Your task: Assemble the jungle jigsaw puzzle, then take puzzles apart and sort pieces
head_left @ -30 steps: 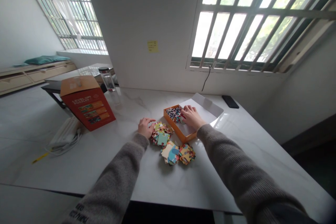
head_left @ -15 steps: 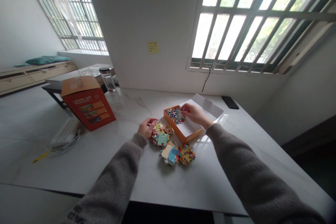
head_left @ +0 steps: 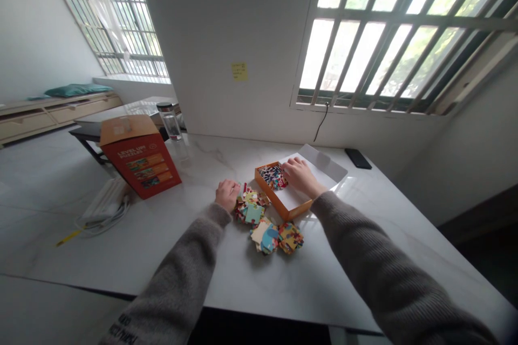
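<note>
An orange-rimmed open box [head_left: 279, 206] holds a heap of small jigsaw puzzle pieces [head_left: 272, 176] at its far left end. My right hand [head_left: 300, 175] reaches over the box wall with bent fingers at those pieces; its fingertips are partly hidden. Left of the box, my left hand [head_left: 227, 194] rests by a loose pile of puzzle pieces [head_left: 253, 212], its fingers curled in. Whether a piece sits in those fingers is unclear. Closer to me lie two smaller piles, a cream and blue one [head_left: 265, 236] and a mostly yellow one [head_left: 291, 237].
A white box lid [head_left: 329, 167] lies beyond the box, with a black phone [head_left: 358, 158] right of it. On the left stand a red puzzle carton [head_left: 141, 159] and a glass bottle [head_left: 170, 123]. A white power strip [head_left: 106, 202] with its cable lies before the carton.
A pale puzzle piece that showed at my right fingertips is out of sight, and that hand sits lower over the heap. My left fingers have curled in more. The view has shifted slightly.
</note>
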Demonstrator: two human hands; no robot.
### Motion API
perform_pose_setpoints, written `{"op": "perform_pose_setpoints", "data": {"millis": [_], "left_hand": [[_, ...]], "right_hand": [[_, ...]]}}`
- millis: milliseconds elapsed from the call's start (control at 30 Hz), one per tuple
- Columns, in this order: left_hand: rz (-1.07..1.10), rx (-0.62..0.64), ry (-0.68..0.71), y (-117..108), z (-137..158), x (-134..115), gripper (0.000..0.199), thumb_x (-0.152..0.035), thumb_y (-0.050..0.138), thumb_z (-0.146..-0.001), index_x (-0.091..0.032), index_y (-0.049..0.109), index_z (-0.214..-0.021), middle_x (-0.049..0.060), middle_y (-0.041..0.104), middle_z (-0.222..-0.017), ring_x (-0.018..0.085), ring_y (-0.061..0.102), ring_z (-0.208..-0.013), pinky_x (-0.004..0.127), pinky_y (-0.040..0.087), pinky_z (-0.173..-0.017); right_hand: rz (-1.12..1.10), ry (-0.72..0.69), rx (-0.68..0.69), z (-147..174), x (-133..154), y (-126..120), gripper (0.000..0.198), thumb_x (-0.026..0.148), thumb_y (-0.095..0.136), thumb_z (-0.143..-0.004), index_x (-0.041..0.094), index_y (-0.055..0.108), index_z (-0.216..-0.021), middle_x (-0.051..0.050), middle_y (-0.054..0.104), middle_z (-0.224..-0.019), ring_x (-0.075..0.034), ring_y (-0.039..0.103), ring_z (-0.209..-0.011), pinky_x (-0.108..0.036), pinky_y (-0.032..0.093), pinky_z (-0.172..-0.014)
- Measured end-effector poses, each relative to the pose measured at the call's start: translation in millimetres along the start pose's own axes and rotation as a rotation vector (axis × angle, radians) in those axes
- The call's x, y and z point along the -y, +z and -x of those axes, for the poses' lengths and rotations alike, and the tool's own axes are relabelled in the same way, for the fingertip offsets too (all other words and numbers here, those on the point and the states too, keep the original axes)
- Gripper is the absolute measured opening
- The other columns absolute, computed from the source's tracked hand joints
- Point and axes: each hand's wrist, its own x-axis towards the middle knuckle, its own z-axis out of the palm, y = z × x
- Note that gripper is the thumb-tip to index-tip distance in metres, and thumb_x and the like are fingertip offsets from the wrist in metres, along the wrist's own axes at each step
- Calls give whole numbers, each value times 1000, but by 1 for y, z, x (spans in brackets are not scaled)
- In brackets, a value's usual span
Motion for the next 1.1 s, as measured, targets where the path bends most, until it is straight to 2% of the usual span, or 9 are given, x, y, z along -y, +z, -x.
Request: {"op": "perform_pose_setpoints", "data": {"millis": [133, 267, 433, 533, 600, 733, 867, 1000, 1100], "left_hand": [[-181, 28, -27, 10, 2, 12, 5, -27, 63, -78, -23, 63, -79, 8, 62, -94, 28, 54, -97, 41, 42, -90], [-173, -6, 6, 11, 4, 13, 27, -21, 61, -78, -21, 63, -104, 10, 63, -103, 28, 55, -101, 43, 42, -95], [-157, -16, 52, 10, 3, 13, 25, -20, 61, -78, -22, 64, -103, 9, 63, -102, 27, 56, -100, 42, 42, -98], [-144, -25, 54, 9, 3, 11, 24, -20, 62, -77, -22, 65, -101, 9, 63, -101, 27, 56, -100, 43, 42, -99], [-127, -33, 58, 7, 3, 8, 23, -20, 61, -77, -22, 66, -100, 9, 63, -101, 27, 56, -100, 43, 43, -98], [-17, -33, 100, 0, 2, -3, 17, -22, 57, -81, -21, 67, -95, 9, 65, -96, 26, 58, -97, 40, 46, -90], [195, -2, 84, -7, 4, -17, 18, -31, 54, -88, -19, 66, -94, 7, 68, -93, 22, 63, -91, 34, 47, -83], [404, 102, 71, -8, 10, -31, 33, -44, 59, -88, -18, 63, -107, 6, 68, -89, 20, 64, -86, 32, 47, -82], [557, 130, 50, -6, 17, -37, 54, -47, 66, -84, -20, 51, -128, 3, 66, -88, 18, 64, -80, 30, 48, -78]], "right_hand": [[190, -7, 138, 11, -26, 15, 29, 30, 64, -86, 18, 66, -113, -18, 56, -126, -34, 43, -119, -43, 34, -99], [217, -13, 124, 13, -23, 29, 46, 34, 69, -83, 18, 58, -124, -18, 50, -134, -34, 39, -124, -44, 33, -101], [246, 19, 102, 8, -14, 36, 54, 33, 70, -81, 16, 53, -129, -20, 49, -133, -35, 39, -124, -44, 33, -98], [249, 21, 73, 10, -13, 35, 49, 27, 68, -81, 16, 55, -127, -20, 51, -132, -35, 39, -124, -44, 33, -98], [217, 4, 49, 12, -17, 33, 36, 22, 63, -84, 18, 59, -120, -19, 53, -130, -33, 41, -124, -43, 33, -98], [-17, 66, 66, 10, -33, 17, 11, 19, 56, -89, 19, 65, -95, -11, 66, -102, -25, 55, -99, -36, 40, -88], [-414, 182, 27, 4, -28, -6, 6, 25, 60, -86, 19, 61, -84, 0, 62, -72, -15, 53, -67, -26, 41, -65], [-846, 40, 23, 5, 24, -15, 13, 31, 61, -85, 19, 58, -85, 2, 62, -72, -13, 56, -65, -23, 43, -59], [-946, -72, 71, 11, 69, -10, 12, 31, 62, -86, 19, 59, -84, 1, 63, -74, -13, 57, -66, -24, 46, -61]]}}
